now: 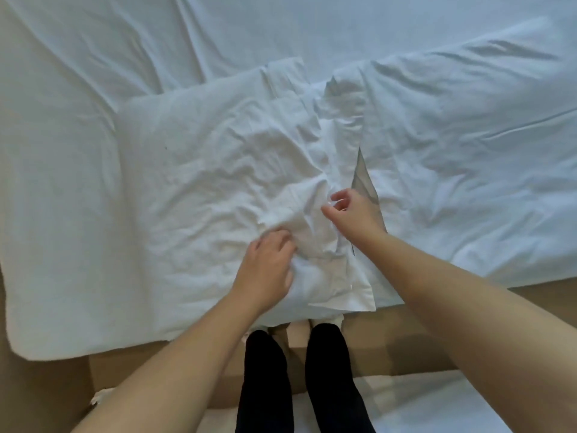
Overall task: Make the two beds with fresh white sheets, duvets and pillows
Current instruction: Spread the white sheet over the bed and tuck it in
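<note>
A white pillow (193, 189) in a wrinkled pillowcase lies on the near edge of the bed, directly in front of me. The case's loose open end (337, 285) forms a flap at the pillow's right side and hangs a little over the mattress edge. My left hand (265, 270) presses down with curled fingers and bunches the pillowcase cloth near that end. My right hand (349, 214) is just beyond it, thumb and forefinger curved around a fold of the same cloth. A second white pillow (468, 151) lies to the right, touching the first.
A white fitted sheet (281, 26) with creases covers the mattress behind both pillows. Tan floor (406, 339) runs along the bed's near side, where my legs in black trousers (265, 370) stand. Part of another white bed (468, 407) shows at the bottom right.
</note>
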`<state>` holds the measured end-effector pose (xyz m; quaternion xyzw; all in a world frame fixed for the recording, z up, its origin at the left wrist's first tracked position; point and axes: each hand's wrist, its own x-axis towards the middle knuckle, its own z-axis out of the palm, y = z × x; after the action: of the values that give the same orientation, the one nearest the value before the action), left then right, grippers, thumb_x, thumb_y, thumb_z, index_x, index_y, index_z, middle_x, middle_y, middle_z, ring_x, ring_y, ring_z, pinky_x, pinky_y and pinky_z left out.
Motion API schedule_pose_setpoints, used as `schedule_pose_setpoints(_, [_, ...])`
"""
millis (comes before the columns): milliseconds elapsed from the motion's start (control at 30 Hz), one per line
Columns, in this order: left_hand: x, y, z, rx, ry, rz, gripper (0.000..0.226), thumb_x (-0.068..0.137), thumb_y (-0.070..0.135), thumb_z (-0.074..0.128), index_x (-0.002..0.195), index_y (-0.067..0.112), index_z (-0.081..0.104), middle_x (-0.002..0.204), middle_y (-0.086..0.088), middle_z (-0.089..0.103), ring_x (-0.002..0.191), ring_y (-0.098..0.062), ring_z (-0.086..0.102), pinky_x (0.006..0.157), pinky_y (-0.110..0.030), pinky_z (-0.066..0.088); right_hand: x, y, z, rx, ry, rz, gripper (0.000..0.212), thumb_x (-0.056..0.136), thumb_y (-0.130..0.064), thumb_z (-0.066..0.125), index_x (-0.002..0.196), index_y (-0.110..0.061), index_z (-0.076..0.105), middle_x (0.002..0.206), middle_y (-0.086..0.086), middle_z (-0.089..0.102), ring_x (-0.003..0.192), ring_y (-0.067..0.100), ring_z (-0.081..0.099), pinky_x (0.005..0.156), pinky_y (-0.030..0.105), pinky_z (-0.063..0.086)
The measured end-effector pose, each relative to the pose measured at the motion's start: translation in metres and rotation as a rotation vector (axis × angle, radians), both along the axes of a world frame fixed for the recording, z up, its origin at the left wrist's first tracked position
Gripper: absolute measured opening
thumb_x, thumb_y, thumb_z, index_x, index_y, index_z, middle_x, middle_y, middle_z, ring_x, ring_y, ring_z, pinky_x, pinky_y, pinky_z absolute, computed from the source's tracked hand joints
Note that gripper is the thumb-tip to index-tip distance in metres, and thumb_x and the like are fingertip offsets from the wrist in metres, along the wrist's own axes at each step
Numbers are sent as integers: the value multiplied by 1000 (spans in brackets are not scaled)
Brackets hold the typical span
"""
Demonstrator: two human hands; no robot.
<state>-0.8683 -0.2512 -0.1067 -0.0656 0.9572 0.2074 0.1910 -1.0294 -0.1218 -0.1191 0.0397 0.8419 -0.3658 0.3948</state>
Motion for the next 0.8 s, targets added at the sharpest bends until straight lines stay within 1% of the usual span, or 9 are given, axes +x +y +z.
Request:
schedule_pose_setpoints(67, [-2,-16,1,-90,-18,72,56,79,17,61,134,15,49,149,-8,36,141,-27,30,111,-47,27,4,-8,-4,40,-103,57,32,87,-33,68,111,-19,52,99,-1,62,89,18,62,74,34,53])
schedule_pose_setpoints(133, [-2,-28,1,-131,-154,151,69,87,21,53,150,20,24,161,-8,10,149,-26,6,117,-50,13,12,-9,-7,78,-247,170,37,87,-31,69,118,-16,55,106,3,62,92,23,63,65,31,54])
schedule_pose_setpoints(233, [15,-41,-5,-161,-396,239,74,97,32,42,154,21,-4,161,-3,-16,149,-24,-11,117,-53,10,19,9,-10,71,-315,178,25,91,-23,66,111,-10,62,94,3,63,80,20,64,60,30,55])
schedule_pose_setpoints(333, [46,-48,-10,-202,-498,207,74,98,38,37,154,21,-7,161,-2,-19,149,-26,-13,116,-55,14,21,46,-10,67,-305,5,27,93,-24,63,115,-9,66,92,2,64,84,20,61,70,29,51])
schedule_pose_setpoints(400, [62,-49,-10,-187,-533,227,75,98,39,37,154,21,-8,161,-3,-19,148,-26,-14,117,-55,13,32,61,-5,51,-434,118,22,91,-31,66,110,-19,65,102,-1,66,89,15,61,73,25,48])
schedule_pose_setpoints(467, [72,-50,-9,-172,-552,238,77,97,38,39,154,20,-10,160,-3,-21,148,-26,-16,117,-56,11,50,64,0,74,-549,283,31,86,-34,74,111,-24,58,107,-8,63,92,7,59,70,19,45])
schedule_pose_setpoints(533, [80,-52,-9,-177,-569,218,80,96,37,41,154,20,-11,160,-3,-23,148,-26,-17,117,-57,10,61,66,0,94,-532,340,43,82,-34,78,116,-20,56,108,-10,61,98,9,59,76,20,46])
schedule_pose_setpoints(667, [97,-54,-12,-200,-646,163,83,96,38,42,153,21,-15,159,-3,-27,148,-25,-17,116,-58,10,61,98,8,151,-464,355,24,87,-30,73,107,-20,63,95,-12,64,89,7,61,77,23,45])
schedule_pose_setpoints(800, [109,-48,-11,-216,-716,139,84,96,34,43,153,19,-17,158,-5,-28,148,-27,-18,117,-57,10,73,122,11,279,-415,503,31,87,-35,71,99,-7,69,97,5,68,89,19,62,77,28,46])
